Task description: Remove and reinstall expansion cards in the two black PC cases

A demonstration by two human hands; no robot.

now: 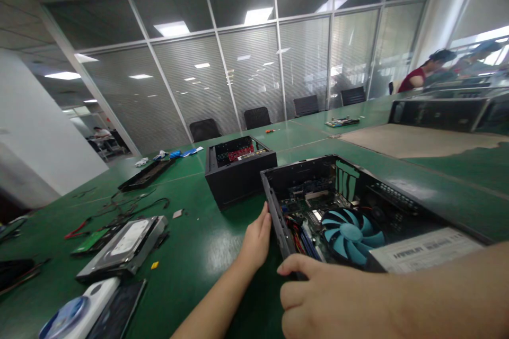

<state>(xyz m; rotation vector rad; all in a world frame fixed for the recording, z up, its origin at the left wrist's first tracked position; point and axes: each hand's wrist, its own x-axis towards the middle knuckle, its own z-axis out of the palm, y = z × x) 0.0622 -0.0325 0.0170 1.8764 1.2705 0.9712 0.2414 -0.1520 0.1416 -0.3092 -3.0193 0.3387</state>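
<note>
Case: on the desk, in front of the person, its open side up.
Left hand: fingers fairly straight and close together, laid against the case's left wall; whether it grips, I cannot tell.
Right hand: partly closed, fingers bent around the case's near left corner.
Inside: a blue fan, with a white label to its right.
Box: black, just beyond the case's far left corner, a red board within.
Left of the hands: a drive, with a yellow piece near it.
Far side: an orange screwdriver.
</note>
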